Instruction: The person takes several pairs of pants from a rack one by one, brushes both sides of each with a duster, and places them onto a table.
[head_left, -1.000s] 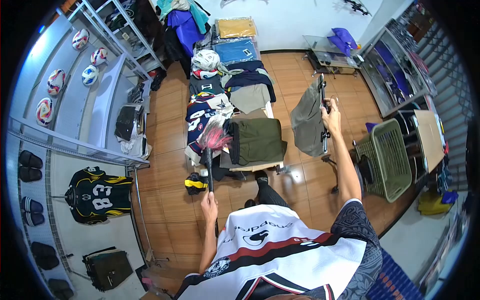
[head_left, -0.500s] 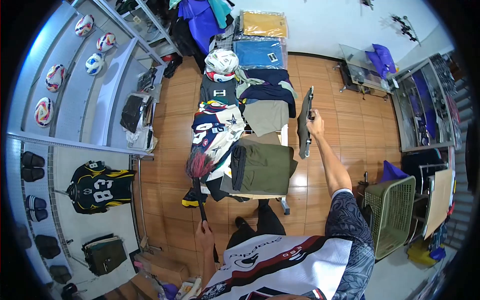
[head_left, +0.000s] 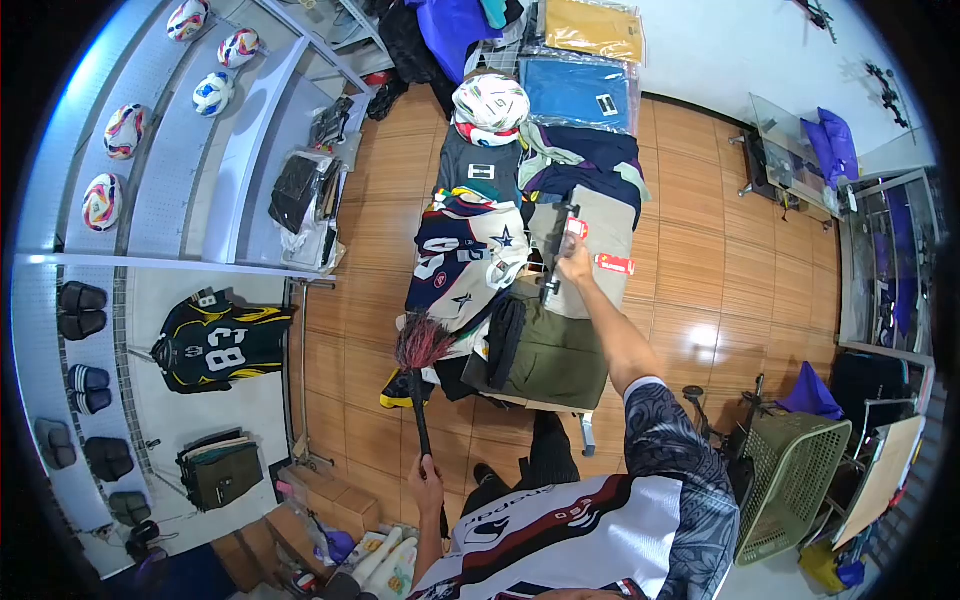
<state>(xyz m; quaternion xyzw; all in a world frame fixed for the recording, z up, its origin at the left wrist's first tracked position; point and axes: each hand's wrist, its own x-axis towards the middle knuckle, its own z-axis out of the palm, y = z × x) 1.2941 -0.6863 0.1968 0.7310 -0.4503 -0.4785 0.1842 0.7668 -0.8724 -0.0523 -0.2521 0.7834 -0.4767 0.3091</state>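
My left hand (head_left: pixel 428 487) is closed round the dark handle of a duster (head_left: pixel 422 342), whose shaggy head is reddish-pink and dark. That head is beside a white and navy jersey (head_left: pixel 470 250) at the table's left side. Over the middle of the table, my right hand (head_left: pixel 575 265) grips the bar of a clip hanger (head_left: pixel 551 289). Greyish-beige folded trousers (head_left: pixel 600 290) spread out from the hanger, with red tags (head_left: pixel 614 265) showing. Nearer my body lie folded olive-green trousers (head_left: pixel 550 355).
A white helmet-like ball (head_left: pixel 491 103) and bagged blue (head_left: pixel 575 95) and yellow garments sit at the table's far end. Shelves with balls (head_left: pixel 213 94) and sandals line the left. A green plastic basket (head_left: pixel 795 485) stands at right.
My right hand has brought the hanger and trousers from beside the table leftward over it, turning their flat side into view. The duster is still in my left hand. The whole view has shifted.
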